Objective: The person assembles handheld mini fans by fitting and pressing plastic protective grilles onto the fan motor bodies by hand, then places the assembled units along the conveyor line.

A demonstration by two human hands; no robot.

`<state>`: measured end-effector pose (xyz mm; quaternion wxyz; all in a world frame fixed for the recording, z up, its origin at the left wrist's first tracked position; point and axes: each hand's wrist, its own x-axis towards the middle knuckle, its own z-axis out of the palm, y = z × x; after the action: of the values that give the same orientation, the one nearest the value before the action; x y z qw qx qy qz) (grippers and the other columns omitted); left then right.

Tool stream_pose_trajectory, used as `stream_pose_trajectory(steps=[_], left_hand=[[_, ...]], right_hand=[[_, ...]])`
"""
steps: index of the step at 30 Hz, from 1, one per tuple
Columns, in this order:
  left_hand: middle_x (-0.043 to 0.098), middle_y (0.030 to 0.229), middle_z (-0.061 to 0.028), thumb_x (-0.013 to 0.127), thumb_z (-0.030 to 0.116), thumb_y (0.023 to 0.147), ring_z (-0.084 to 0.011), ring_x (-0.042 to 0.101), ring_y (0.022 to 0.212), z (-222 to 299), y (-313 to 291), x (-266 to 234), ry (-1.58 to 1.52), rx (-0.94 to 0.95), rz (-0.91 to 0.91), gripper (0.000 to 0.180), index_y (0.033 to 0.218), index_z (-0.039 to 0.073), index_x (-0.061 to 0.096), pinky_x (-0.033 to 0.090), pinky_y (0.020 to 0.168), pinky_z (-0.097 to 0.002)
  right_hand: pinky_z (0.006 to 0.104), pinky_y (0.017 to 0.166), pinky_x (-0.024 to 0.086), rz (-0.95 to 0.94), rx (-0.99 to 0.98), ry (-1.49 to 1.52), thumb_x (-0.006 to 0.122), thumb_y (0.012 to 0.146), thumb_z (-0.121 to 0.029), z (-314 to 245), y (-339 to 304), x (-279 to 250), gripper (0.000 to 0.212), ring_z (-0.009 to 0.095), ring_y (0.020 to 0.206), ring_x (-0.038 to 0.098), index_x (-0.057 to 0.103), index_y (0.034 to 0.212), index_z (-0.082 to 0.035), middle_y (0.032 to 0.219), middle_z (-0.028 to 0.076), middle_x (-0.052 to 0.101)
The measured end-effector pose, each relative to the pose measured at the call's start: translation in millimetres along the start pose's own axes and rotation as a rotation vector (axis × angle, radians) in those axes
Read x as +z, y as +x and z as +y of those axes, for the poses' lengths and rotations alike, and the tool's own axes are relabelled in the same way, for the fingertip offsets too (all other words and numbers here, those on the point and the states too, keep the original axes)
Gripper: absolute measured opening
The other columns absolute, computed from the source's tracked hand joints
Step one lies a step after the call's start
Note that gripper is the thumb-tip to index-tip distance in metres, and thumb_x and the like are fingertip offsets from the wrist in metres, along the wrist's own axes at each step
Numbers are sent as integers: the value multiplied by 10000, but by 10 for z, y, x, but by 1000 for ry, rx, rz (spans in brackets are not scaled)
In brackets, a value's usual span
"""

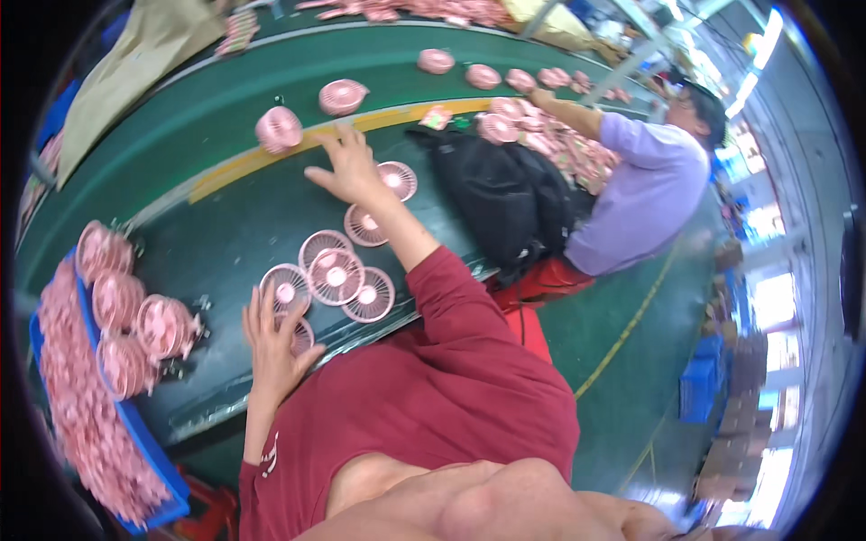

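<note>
The right hand (352, 173) is spread with its fingers loose, gripping nothing visible. Just beyond its fingertips, one pink fan body (280, 130) stands to their left and another pink unit (343, 96) lies straight ahead, both on the green belt (203, 126). The left hand (273, 350) is splayed too, its fingers over two of the pink round grilles (336, 276) (whether they press on them, I cannot tell). The other grilles lie to the right of those fingers, some overlapping. Left of them sit four pink fan heads (118, 300), beside a blue bin (152, 453) of pink parts.
</note>
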<state>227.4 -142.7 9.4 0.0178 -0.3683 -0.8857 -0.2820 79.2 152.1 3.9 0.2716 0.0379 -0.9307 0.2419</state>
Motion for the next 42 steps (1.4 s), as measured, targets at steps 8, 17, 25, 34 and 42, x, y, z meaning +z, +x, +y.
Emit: stream_pose_trajectory(steps=[8,17,25,34,42], left_hand=[[382,1455,-164,799,296,678,-391,290,1379,-57,310,206,118,84,8,660,1282,163,570,247,1106,-543],[412,1453,-138,709,242,789,-369,329,1370,-639,684,230,323,-124,202,533,1270,88,540,291,1101,-493],[259,1550,-130,789,135,671,-362,234,1428,-478,609,-136,324,-273,62,902,1464,162,360,221,1136,-528],[425,1435,-109,830,210,617,-344,337,1374,484,720,318,-169,445,-412,717,1270,118,549,220,1131,-566],[501,1354,-92,782,236,679,-330,392,1333,438,848,623,-114,483,-353,579,1215,120,596,291,1103,-530]], right_hand=[[660,1050,224,39,178,-316,729,723,-503,375,-810,-183,684,424,1328,339,537,1296,-182,1381,198,434],[653,1079,180,44,122,-203,675,759,-541,29,-543,285,645,408,1339,327,558,1258,-150,1359,184,463],[663,1089,161,55,122,-58,771,673,-488,-164,-308,477,698,437,1319,339,578,1222,-103,1322,205,474],[658,1100,148,94,89,-26,781,657,-493,-85,-310,525,708,436,1306,348,575,1201,-88,1292,203,493],[646,1080,187,101,64,-36,761,674,-508,-72,-347,499,693,417,1283,365,580,1202,-98,1266,182,507]])
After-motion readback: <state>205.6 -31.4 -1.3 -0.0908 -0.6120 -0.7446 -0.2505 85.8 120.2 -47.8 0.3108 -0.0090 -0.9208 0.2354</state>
